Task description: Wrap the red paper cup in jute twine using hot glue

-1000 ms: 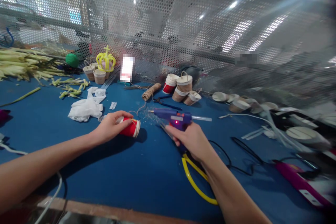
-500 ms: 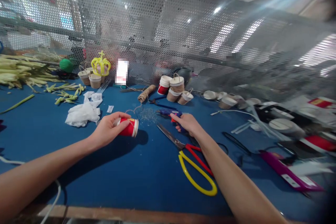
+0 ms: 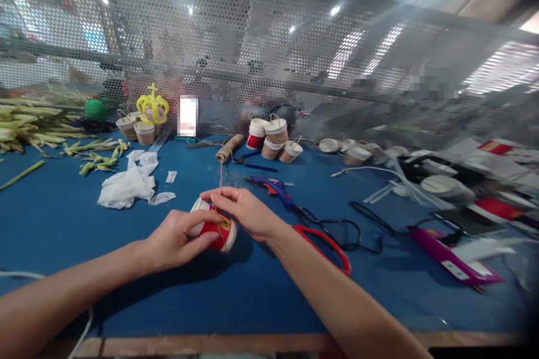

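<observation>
My left hand [image 3: 177, 238] is closed around a small red paper cup [image 3: 225, 235] with white ends, which lies tilted on its side just above the table. My right hand [image 3: 250, 214] is at the cup's far side, its fingers pinched on the twine [image 3: 221, 175] where it meets the cup. That twine runs back to a brown roll of twine [image 3: 229, 148]. Beyond my right hand a blue glue gun [image 3: 275, 186] lies on the table, touched by neither hand. A pair of scissors shows only its red handle [image 3: 332, 244]; my right forearm hides the remainder.
White crumpled tissue [image 3: 126, 186] lies left of the cup. Several small buckets [image 3: 277, 130] and pliers [image 3: 261, 168] are at the back, before a perforated metal screen [image 3: 236, 28]. A purple power strip [image 3: 450, 258] and black cables [image 3: 337, 224] lie on the right.
My right hand has let go of the glue gun, now lying on the table, and moved left to the twine at the cup. The cup has shifted slightly right and nearer.
</observation>
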{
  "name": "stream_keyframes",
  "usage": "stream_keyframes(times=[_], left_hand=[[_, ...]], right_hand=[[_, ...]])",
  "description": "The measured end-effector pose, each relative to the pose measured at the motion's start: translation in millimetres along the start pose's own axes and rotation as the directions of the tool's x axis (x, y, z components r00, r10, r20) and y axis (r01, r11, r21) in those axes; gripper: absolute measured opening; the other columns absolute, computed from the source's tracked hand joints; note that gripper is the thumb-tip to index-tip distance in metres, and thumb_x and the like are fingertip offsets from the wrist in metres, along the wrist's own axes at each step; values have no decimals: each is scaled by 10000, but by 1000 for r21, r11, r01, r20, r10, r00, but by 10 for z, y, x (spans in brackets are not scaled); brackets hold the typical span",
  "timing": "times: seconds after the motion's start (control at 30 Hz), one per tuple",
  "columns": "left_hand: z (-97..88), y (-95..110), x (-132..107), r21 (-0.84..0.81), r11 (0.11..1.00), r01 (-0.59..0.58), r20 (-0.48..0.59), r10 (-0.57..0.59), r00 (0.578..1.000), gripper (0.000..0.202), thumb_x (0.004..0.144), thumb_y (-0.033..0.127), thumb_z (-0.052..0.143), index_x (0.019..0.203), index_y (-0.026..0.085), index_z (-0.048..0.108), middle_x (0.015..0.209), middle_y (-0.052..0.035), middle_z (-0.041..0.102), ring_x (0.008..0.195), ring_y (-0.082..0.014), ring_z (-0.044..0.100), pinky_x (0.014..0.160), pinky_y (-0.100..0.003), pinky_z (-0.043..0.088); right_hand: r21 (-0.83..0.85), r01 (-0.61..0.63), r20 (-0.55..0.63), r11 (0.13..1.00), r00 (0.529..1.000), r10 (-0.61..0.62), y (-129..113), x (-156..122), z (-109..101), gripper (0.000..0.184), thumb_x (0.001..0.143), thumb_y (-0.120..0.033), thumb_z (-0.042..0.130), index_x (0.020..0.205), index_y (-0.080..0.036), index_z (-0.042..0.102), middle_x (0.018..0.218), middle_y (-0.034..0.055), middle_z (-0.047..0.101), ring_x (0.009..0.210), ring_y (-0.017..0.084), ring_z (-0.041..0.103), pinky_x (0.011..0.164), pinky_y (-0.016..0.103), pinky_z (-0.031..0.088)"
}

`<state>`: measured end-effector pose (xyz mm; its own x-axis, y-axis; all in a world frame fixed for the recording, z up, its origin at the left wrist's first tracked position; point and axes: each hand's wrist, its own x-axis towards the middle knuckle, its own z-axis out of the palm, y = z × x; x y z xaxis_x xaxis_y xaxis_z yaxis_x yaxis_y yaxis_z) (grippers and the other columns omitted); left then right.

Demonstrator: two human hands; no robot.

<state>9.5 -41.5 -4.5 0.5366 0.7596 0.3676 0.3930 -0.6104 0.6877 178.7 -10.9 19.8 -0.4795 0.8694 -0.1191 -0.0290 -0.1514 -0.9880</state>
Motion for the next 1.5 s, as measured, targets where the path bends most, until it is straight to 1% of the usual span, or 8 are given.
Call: stream_keyframes(times=[0.07,0.13,0.17,0.33,0.63,0.9,1.23,1.5], left_hand=[[0,-16,25,-54,997,59,-53,-62,997,257,808,299,503,1012,184,609,837,-34,693,600,-113,579,590,-206,442],[1,-17,60,-159,976,146,-126,-167,978,308,787,325,528,1049,170,580,929,-53,676,710,-141,594,642,-223,454],[2,-14,76,-219,955,202,-138,-235,962,327,774,340,539,1049,165,571,889,-49,675,688,-144,589,613,-224,455],[25,-7,119,-460,825,329,-72,-404,912,374,729,393,575,1005,140,569,811,-47,653,628,-136,569,552,-222,443],[31,-11,117,-514,780,358,-24,-430,903,353,701,380,601,956,137,585,795,-40,650,599,-122,556,547,-220,430],[18,-6,121,-502,756,420,14,-478,878,351,713,379,584,959,130,560,823,-47,638,619,-126,563,570,-234,434],[7,3,131,-514,723,462,44,-516,856,333,702,373,599,923,127,559,716,-13,614,579,-118,546,533,-219,420],[4,20,115,-511,750,420,11,-483,876,273,718,342,606,904,143,598,686,4,606,552,-97,516,516,-193,388]], right_hand=[[32,61,-90,998,994,-57,-2,-15,-4,214,629,-365,705,716,-171,684,795,15,664,744,120,580,729,256,434],[44,108,-159,993,982,-100,-12,-35,-47,187,652,-350,686,684,-166,673,728,5,648,700,105,563,685,241,422],[42,132,-195,990,973,-122,-16,-43,-73,184,668,-352,671,692,-170,671,698,-3,639,674,96,552,655,232,411],[-24,236,-343,971,911,-230,-23,-37,-165,183,669,-360,661,686,-178,657,667,-11,626,608,82,516,572,222,356],[-143,225,-378,964,888,-263,13,-14,-159,191,680,-364,646,678,-174,649,665,3,641,617,98,529,605,244,374],[-155,274,-334,949,890,-311,1,-44,-131,182,720,-348,621,687,-170,640,601,-15,613,562,83,493,567,236,357],[-158,311,-336,937,875,-347,7,-42,-125,162,724,-321,624,679,-166,641,582,-18,610,549,79,495,548,228,356],[-228,241,-387,943,866,-315,30,-20,-133,181,726,-323,610,665,-155,636,575,-10,606,535,80,493,534,231,350]])
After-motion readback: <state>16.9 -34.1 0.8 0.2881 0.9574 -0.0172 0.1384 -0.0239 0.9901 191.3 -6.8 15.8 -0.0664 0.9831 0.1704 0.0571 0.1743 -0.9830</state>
